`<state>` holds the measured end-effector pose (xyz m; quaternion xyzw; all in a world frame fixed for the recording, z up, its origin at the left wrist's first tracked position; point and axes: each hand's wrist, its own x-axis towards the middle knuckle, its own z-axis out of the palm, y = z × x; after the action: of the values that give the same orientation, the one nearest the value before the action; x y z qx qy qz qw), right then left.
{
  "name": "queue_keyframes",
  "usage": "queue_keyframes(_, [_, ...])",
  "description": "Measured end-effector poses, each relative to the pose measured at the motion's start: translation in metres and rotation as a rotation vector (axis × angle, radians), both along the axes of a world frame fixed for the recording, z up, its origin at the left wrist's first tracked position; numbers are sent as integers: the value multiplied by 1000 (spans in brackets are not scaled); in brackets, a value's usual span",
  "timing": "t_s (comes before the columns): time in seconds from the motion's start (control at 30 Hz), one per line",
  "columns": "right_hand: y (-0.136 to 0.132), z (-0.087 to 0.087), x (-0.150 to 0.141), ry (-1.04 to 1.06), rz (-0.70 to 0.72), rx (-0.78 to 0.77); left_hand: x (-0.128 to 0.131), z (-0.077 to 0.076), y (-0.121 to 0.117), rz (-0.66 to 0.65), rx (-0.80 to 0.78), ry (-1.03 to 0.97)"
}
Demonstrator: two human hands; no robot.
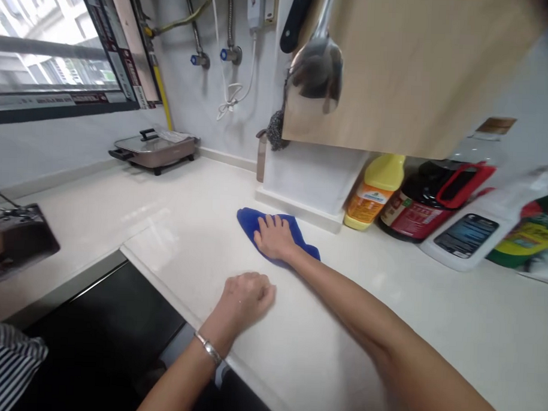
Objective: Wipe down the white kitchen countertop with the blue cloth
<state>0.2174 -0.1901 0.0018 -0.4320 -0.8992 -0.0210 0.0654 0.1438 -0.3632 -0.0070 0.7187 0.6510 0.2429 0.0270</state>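
Note:
My right hand (275,237) lies on a blue cloth (306,245), its fingers spread and pressing the cloth against the white countertop (187,226). Parts of the cloth stick out above the fingers and beside the wrist. Nearer to me, my left hand (248,294) is closed in a loose fist and rests on the counter near its front edge. I see nothing in that fist, though the curled fingertips are hidden. A silver bracelet (208,347) circles the left wrist.
A lidded electric pan (154,150) stands at the back left. Several bottles, including a yellow one (376,191), line the right wall. A ladle (319,69) hangs before a wooden board (395,72). At left are a sink (25,245) and a person's striped clothing (8,364).

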Motion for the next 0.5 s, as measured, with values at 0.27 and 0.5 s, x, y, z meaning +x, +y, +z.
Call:
queue_keyframes(0.27, [45, 9, -80, 26, 44, -30, 1, -2, -1, -66, 25, 18])
queue_keyframes(0.5, [0, 9, -113, 5, 454, -59, 0, -2, -3, -146, 84, 20])
